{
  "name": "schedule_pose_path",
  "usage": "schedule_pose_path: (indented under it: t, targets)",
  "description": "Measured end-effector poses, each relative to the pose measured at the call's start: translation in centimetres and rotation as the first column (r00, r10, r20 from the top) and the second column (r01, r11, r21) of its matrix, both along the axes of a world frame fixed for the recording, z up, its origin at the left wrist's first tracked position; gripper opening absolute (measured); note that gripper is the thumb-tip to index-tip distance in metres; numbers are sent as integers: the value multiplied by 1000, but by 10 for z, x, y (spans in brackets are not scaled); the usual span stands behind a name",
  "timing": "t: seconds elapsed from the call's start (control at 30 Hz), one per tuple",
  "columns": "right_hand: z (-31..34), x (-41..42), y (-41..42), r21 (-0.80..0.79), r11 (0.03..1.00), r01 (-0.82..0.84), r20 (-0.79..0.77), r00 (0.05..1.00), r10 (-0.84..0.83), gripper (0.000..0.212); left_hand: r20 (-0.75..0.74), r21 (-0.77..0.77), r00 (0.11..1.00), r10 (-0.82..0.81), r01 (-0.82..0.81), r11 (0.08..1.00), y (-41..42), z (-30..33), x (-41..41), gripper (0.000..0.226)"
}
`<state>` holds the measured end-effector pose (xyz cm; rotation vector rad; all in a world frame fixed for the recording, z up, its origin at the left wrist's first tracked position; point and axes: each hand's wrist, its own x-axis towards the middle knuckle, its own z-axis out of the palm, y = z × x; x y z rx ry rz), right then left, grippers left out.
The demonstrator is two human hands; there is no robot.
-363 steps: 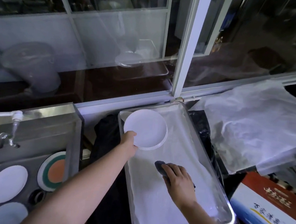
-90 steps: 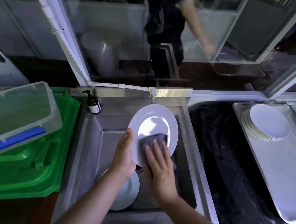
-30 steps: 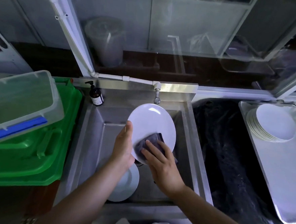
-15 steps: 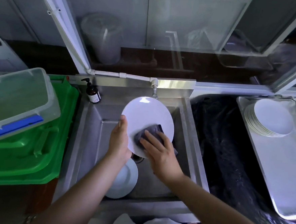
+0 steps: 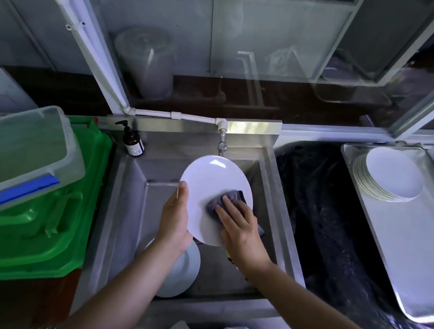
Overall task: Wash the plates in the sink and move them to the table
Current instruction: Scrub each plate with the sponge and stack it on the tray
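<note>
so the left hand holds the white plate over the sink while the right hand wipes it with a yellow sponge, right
Not quite: what wipes it is a dark grey cloth, not a yellow sponge. The head view shows the right hand pressing that cloth flat against the white plate. The rest stands: the left hand grips the plate's edge over the sink.
</note>
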<state>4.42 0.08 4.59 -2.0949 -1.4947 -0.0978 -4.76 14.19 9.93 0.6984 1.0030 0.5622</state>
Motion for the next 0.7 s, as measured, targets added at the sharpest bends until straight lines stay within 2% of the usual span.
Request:
schedule_pose_path:
  t: [0.1,0.23,0.37,0.47,0.6,0.7]
  targets:
    - [7,34,25,32,994,102,3,995,-102,41,-9,-17,999,-45,45,999,-11,-6,-6,50]
    - [24,57,38,-2,977,211,-62,976,-211,46,10,-54,997,-77,77,996,-19,-5,-11,52]
    - [8,16,1,3,984,176,-63,983,-175,46,36,-9,999,6,-6,1000,-6,1,-10,71]
    - [-4,-23,-21,-8,994,107,-94,990,-107,44,14,29,999,38,-38,999,2,0,-8,66]
    - [0,-31,2,84,996,-32,-41,999,36,39,-5,13,998,-55,55,998,-7,-4,-6,61]
    - [16,-8,40,141,990,-17,-41,999,23,38,19,-15,995,-102,102,995,-20,-5,-9,58]
